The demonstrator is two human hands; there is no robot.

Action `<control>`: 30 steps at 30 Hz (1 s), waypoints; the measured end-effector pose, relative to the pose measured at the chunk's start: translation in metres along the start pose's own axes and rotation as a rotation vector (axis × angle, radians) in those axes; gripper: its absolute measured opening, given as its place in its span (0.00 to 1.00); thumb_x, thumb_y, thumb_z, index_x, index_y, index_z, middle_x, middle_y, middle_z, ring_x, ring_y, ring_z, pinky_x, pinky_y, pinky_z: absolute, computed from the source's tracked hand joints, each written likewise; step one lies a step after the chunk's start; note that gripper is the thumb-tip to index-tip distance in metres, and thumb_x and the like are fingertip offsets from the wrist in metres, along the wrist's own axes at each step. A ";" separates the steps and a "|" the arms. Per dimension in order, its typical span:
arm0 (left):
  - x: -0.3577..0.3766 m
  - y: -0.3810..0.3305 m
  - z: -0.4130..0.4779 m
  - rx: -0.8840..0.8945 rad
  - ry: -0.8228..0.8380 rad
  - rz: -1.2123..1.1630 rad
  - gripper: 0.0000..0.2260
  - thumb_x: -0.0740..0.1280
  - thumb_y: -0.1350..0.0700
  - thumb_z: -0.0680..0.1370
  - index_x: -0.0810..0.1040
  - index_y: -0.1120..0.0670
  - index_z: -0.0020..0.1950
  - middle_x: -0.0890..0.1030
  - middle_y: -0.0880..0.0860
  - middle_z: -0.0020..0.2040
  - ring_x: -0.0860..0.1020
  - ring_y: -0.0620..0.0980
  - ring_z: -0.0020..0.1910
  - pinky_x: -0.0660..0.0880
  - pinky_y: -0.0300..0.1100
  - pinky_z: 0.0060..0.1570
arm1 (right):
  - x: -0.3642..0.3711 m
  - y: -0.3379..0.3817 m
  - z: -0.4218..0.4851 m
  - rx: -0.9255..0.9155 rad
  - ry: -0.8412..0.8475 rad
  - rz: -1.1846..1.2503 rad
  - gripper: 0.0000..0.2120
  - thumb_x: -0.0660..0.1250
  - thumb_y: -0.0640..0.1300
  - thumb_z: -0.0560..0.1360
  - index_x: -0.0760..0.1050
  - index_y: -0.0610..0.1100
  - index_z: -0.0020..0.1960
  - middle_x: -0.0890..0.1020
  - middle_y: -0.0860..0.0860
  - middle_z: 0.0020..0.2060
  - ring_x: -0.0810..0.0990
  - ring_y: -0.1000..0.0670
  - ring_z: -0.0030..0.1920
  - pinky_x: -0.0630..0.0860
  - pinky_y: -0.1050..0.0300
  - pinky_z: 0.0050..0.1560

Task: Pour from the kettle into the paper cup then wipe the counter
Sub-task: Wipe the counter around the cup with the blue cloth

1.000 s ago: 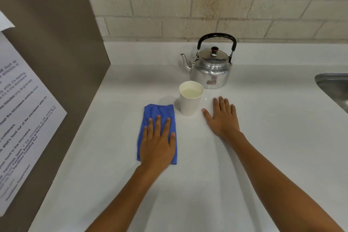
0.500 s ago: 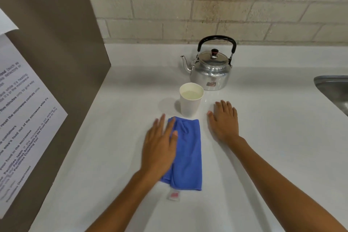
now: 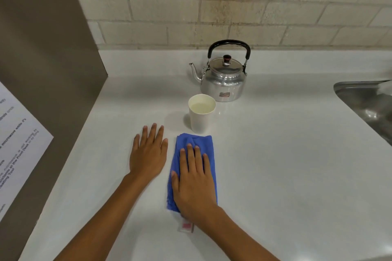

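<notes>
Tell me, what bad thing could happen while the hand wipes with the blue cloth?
The paper cup stands full of liquid just beyond the blue cloth. If the right hand pushes the cloth forward, it might bump the cup and spill it. The kettle sits close behind, so a tipped cup could wet it too.

The right hand (image 3: pixel 194 178) lies flat on the blue cloth (image 3: pixel 194 144), the left hand (image 3: pixel 148 154) flat on the counter (image 3: pixel 286 165) beside it.
</notes>
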State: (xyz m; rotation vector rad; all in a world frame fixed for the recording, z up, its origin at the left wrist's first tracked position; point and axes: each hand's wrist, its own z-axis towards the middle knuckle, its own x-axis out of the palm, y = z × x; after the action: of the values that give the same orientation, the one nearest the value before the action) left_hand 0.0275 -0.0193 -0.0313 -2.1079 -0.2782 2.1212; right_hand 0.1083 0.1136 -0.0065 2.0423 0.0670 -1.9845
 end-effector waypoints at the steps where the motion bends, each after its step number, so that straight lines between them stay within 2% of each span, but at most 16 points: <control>1: 0.000 0.001 0.000 0.002 0.000 0.001 0.23 0.42 0.47 0.80 0.43 0.50 0.74 0.45 0.51 0.77 0.42 0.50 0.75 0.42 0.48 0.73 | 0.000 -0.004 -0.005 -0.013 -0.006 -0.018 0.27 0.40 0.52 0.80 0.39 0.41 0.74 0.41 0.43 0.76 0.38 0.42 0.75 0.32 0.41 0.73; 2: 0.000 0.001 0.000 0.005 -0.002 0.003 0.23 0.42 0.47 0.80 0.43 0.50 0.74 0.45 0.50 0.77 0.42 0.50 0.75 0.42 0.48 0.73 | -0.002 -0.010 -0.012 -0.024 -0.023 -0.033 0.26 0.39 0.52 0.80 0.43 0.41 0.75 0.46 0.43 0.76 0.42 0.42 0.75 0.33 0.40 0.73; 5: 0.000 0.002 -0.001 0.018 -0.009 0.008 0.23 0.42 0.47 0.80 0.42 0.50 0.74 0.44 0.50 0.77 0.41 0.50 0.75 0.40 0.47 0.73 | -0.007 -0.042 -0.032 -0.020 -0.069 -0.062 0.28 0.35 0.51 0.79 0.61 0.42 0.71 0.65 0.44 0.72 0.62 0.42 0.72 0.50 0.44 0.68; 7: 0.000 0.002 -0.002 0.022 -0.008 0.006 0.23 0.42 0.47 0.80 0.42 0.50 0.74 0.44 0.50 0.77 0.41 0.50 0.75 0.40 0.48 0.73 | -0.008 -0.072 -0.037 0.007 -0.092 -0.075 0.27 0.39 0.50 0.79 0.65 0.41 0.70 0.68 0.43 0.70 0.66 0.41 0.70 0.54 0.46 0.68; 9: 0.001 0.002 -0.002 0.022 -0.010 0.007 0.23 0.42 0.47 0.80 0.42 0.50 0.74 0.43 0.50 0.77 0.40 0.51 0.75 0.41 0.48 0.73 | -0.015 -0.094 -0.024 0.110 -0.078 -0.052 0.27 0.42 0.51 0.76 0.61 0.41 0.72 0.64 0.42 0.72 0.62 0.39 0.72 0.51 0.42 0.73; 11: 0.001 0.001 -0.002 0.022 -0.014 0.009 0.23 0.41 0.47 0.80 0.41 0.50 0.74 0.43 0.50 0.77 0.40 0.51 0.75 0.41 0.48 0.73 | -0.018 -0.098 -0.002 0.213 -0.039 -0.087 0.28 0.39 0.51 0.77 0.49 0.42 0.75 0.52 0.42 0.76 0.50 0.40 0.75 0.44 0.41 0.74; 13: 0.001 0.001 -0.002 0.023 -0.014 0.010 0.23 0.42 0.47 0.80 0.41 0.50 0.74 0.43 0.50 0.77 0.40 0.51 0.75 0.41 0.48 0.73 | -0.015 -0.088 0.010 0.232 -0.027 -0.098 0.27 0.40 0.50 0.78 0.42 0.42 0.75 0.45 0.42 0.76 0.43 0.40 0.75 0.42 0.39 0.74; 14: 0.001 0.001 -0.002 0.023 -0.011 0.006 0.23 0.42 0.47 0.80 0.41 0.50 0.74 0.43 0.50 0.77 0.40 0.50 0.75 0.41 0.48 0.73 | -0.015 -0.082 0.009 0.217 -0.025 -0.113 0.27 0.40 0.49 0.78 0.44 0.41 0.75 0.46 0.42 0.76 0.45 0.39 0.75 0.44 0.39 0.74; 16: 0.002 0.002 -0.001 0.022 -0.013 -0.002 0.23 0.42 0.47 0.80 0.41 0.49 0.74 0.43 0.50 0.77 0.40 0.50 0.75 0.41 0.48 0.73 | -0.014 -0.076 -0.009 0.141 -0.065 -0.151 0.27 0.40 0.48 0.77 0.56 0.41 0.73 0.58 0.42 0.74 0.56 0.39 0.74 0.52 0.37 0.73; 17: 0.003 0.003 -0.001 0.022 -0.014 0.000 0.23 0.42 0.47 0.80 0.40 0.49 0.73 0.43 0.50 0.77 0.40 0.50 0.75 0.41 0.48 0.73 | -0.013 -0.079 -0.021 0.084 -0.075 -0.136 0.27 0.40 0.48 0.78 0.60 0.41 0.72 0.63 0.43 0.72 0.60 0.40 0.72 0.54 0.39 0.71; 19: 0.003 0.004 0.000 0.024 -0.016 0.004 0.23 0.41 0.47 0.80 0.39 0.49 0.73 0.42 0.49 0.76 0.40 0.50 0.75 0.41 0.48 0.73 | -0.016 -0.097 -0.040 0.005 -0.027 -0.123 0.28 0.35 0.49 0.78 0.62 0.44 0.71 0.65 0.46 0.72 0.63 0.42 0.71 0.54 0.45 0.67; 23: 0.002 0.004 -0.002 0.018 -0.023 0.007 0.24 0.41 0.47 0.80 0.38 0.49 0.73 0.42 0.50 0.76 0.39 0.50 0.75 0.40 0.47 0.73 | -0.027 -0.157 -0.023 0.099 -0.058 -0.087 0.28 0.40 0.51 0.75 0.57 0.46 0.73 0.59 0.48 0.74 0.58 0.41 0.73 0.46 0.47 0.71; 25: 0.002 0.002 -0.002 0.012 -0.026 0.013 0.24 0.41 0.47 0.80 0.38 0.50 0.73 0.41 0.50 0.76 0.39 0.50 0.75 0.40 0.48 0.73 | -0.029 -0.176 0.002 0.187 -0.072 -0.104 0.30 0.36 0.53 0.73 0.50 0.48 0.74 0.51 0.49 0.75 0.51 0.43 0.75 0.43 0.45 0.73; 27: 0.003 0.000 -0.003 0.008 -0.027 0.015 0.23 0.41 0.47 0.80 0.38 0.49 0.73 0.41 0.50 0.76 0.39 0.50 0.75 0.41 0.48 0.73 | -0.027 -0.179 0.035 0.250 -0.043 -0.132 0.26 0.39 0.52 0.78 0.43 0.48 0.75 0.45 0.49 0.76 0.45 0.45 0.76 0.42 0.43 0.74; 30: 0.003 0.000 -0.003 0.011 -0.024 0.013 0.23 0.42 0.47 0.80 0.38 0.49 0.73 0.42 0.50 0.76 0.40 0.50 0.75 0.41 0.47 0.73 | -0.024 -0.156 0.072 0.166 -0.036 -0.097 0.25 0.45 0.48 0.80 0.42 0.46 0.75 0.45 0.48 0.77 0.43 0.45 0.76 0.42 0.43 0.74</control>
State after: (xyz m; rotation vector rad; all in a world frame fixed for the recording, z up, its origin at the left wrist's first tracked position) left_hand 0.0303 -0.0185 -0.0344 -2.0850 -0.2556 2.1519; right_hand 0.0009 0.2491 -0.0106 2.1410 -0.0074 -2.1500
